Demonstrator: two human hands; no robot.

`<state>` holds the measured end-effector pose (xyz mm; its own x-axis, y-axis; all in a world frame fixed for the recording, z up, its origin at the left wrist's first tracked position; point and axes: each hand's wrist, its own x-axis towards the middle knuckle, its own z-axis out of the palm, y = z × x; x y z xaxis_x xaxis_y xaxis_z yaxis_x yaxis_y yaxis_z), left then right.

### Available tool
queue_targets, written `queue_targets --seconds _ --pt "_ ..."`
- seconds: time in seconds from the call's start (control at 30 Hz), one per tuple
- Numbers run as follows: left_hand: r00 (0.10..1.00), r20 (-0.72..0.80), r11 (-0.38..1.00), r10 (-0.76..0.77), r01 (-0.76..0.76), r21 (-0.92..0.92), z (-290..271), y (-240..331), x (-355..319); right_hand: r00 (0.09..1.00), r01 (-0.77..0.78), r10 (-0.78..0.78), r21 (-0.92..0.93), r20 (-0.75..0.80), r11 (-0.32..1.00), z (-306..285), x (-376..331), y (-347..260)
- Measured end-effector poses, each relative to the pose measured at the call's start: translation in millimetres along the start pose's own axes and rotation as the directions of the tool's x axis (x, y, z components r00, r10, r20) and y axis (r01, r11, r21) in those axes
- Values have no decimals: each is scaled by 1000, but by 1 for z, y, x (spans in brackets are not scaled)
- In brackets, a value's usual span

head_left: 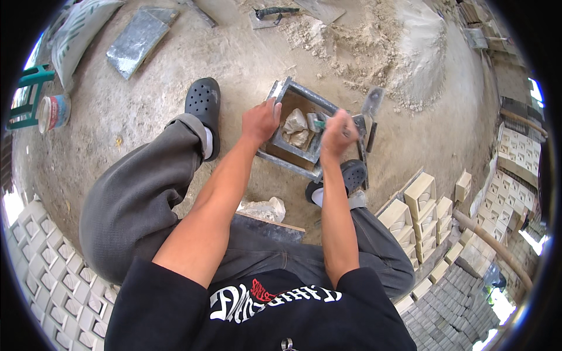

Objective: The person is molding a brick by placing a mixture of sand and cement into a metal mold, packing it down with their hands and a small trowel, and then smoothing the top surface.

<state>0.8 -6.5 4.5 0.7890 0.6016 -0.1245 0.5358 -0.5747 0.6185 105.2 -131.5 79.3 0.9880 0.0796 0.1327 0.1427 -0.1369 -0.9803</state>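
A square, box-like grey mould [287,169] stands on the ground between my feet. My left hand [260,121] is closed around its far left edge. Over its right side my right hand [339,133], slightly smeared by motion, is closed on a small tool with a green part [319,124]; the fist hides most of this tool, so its kind does not show. Inside the mould lie pale, crumpled lumps [295,121], possibly bags or cloth. A flat metal bar [373,102] sticks out beyond the mould's right corner.
Loose sandy powder [410,58] is heaped at the far right. Cast pale blocks [420,196] stand stacked at right, with more blocks [52,275] at lower left. Far left are a grey slab [139,41], a bucket [54,113] and a green stool [32,88]. A board [269,227] lies close to me.
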Motion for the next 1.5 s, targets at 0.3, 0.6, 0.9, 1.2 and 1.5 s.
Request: queue_targets --seconds 0.3,0.6,0.9,1.2,1.5 --pt "1000 -1 1000 11 -11 15 -1 -1 3 998 28 -19 -126 66 992 4 9 6" --pt "1000 -8 1000 -10 10 10 -4 0 2 993 47 -40 -61 114 997 15 12 -8" --pt "1000 3 1000 -20 20 15 -3 -2 2 998 45 -42 -45 54 998 14 12 -10" --pt "1000 -24 1000 -21 21 9 -3 0 3 995 -37 33 48 93 998 22 21 -10" --pt "999 -49 1000 2 -2 6 0 0 3 965 -16 39 -90 259 996 25 31 5"
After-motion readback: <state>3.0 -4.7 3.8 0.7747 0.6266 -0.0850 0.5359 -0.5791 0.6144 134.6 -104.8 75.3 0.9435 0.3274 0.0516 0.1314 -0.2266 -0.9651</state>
